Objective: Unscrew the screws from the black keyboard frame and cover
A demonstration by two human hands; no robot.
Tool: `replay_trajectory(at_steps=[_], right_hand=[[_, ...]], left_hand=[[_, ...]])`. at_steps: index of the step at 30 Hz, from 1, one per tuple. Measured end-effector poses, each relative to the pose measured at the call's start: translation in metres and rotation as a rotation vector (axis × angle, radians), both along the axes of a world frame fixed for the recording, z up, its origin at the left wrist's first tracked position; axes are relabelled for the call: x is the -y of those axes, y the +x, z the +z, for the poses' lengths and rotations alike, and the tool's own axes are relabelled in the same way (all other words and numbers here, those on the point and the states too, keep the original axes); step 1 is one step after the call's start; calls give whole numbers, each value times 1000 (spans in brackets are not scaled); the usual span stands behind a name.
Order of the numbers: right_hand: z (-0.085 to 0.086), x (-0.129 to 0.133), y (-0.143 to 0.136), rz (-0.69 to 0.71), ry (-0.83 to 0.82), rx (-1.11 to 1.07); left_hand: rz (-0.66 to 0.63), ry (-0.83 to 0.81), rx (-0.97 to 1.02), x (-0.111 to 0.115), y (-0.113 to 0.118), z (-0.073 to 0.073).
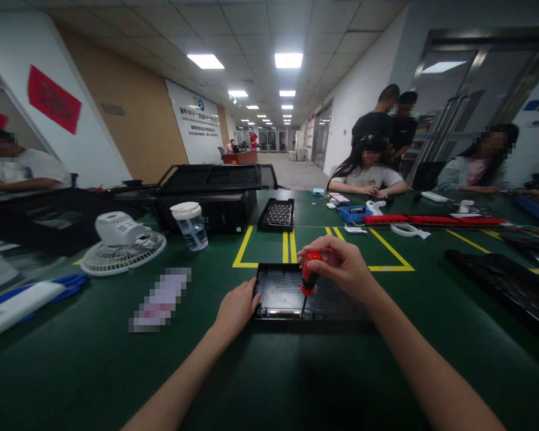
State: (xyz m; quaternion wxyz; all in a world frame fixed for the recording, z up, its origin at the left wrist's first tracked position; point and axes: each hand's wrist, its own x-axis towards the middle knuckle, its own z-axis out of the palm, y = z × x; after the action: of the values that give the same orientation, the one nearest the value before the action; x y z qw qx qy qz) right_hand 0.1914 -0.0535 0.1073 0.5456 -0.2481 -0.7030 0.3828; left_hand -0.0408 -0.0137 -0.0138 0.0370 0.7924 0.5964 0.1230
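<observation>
From the head camera, the only view we had, our right hand (341,263) was closed around the handle of a red-and-black screwdriver (312,272), shaft pointing down out of the grip. Its tip was at the near side of a shallow black panel (278,293), but we couldn't tell if it was seated in a screw. The panel lay on the green table (206,371) right under that grip, and our left hand (238,305) was against its left rim. We honestly couldn't tell whether those fingers pinched the rim or just pressed on it.

Handling-wise, our guess was light and stiff, probably plastic or thin metal. That glossy inner face looked kinda slippery and easy to scratch, so we'd have gone for the raised rim, with the spare hand out of the driver's line. The screwdriver looked light too, rigid, with a chunky handle best held high up, fingers off the shaft.

Beyond the grip sat yellow tape lines (285,246) and a small black tray (276,215); off to its left, a lidded bottle (191,227) and a white fan (123,248), both well apart from the panel.
</observation>
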Motion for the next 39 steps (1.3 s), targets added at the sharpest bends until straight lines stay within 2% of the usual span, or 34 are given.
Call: replay_trajectory(at_steps=[14,27,39], right_hand=[[-6,-4,-2,-129,17,31],[-8,-1,-7,-279,158,126],[-10,-2,-9,-408,287,232]], left_hand=[[1,4,-6,1,1,1],[-14,20,3,0,0,-1],[-2,-2,-1,2,3,4]])
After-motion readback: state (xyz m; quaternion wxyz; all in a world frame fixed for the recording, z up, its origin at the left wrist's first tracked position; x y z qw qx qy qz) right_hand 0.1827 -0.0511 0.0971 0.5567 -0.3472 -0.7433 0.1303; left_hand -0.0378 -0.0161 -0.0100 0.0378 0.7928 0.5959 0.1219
